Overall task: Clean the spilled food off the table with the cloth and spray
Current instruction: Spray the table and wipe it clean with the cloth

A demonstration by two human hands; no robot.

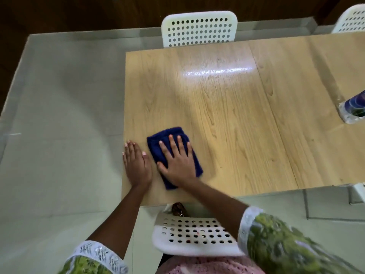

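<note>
Right hand [177,161] presses flat on folded dark-blue cloth [174,155]; flat, empty left hand [136,165] just left, at wooden table [237,115] edge.

Lighting even and moderately bright, from overhead. A streak of white glare crosses the table [217,107] in the upper centre of the frame. Shadows soft and faint. Wide-angle distortion bows the table edges and floor lines toward the margins. Motion blur smears the sleeve [286,240] at lower right; the top edge is dark.
</note>
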